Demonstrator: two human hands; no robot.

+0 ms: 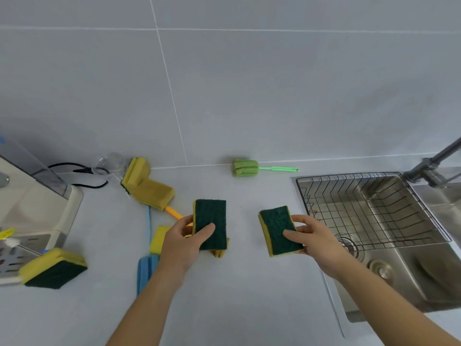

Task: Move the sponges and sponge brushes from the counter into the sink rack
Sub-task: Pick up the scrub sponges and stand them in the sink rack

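My left hand (184,242) grips a green-topped yellow sponge (210,218) lifted above the counter's middle. My right hand (315,239) holds a second green-and-yellow sponge (275,227), tilted, just left of the sink. The black wire rack (369,208) sits in the steel sink (424,275) with nothing in it. On the counter lie a green sponge brush (245,168) by the wall, a yellow sponge brush (149,189) with an orange handle, a blue sponge brush (146,270), a yellow sponge (158,238) and another green-and-yellow sponge (53,268) at the left.
A white appliance (37,208) with a metal tray stands at the far left, black cables and a clear plastic cup (108,164) behind it. The faucet (434,166) rises at the sink's back right. A grey tiled wall backs the counter.
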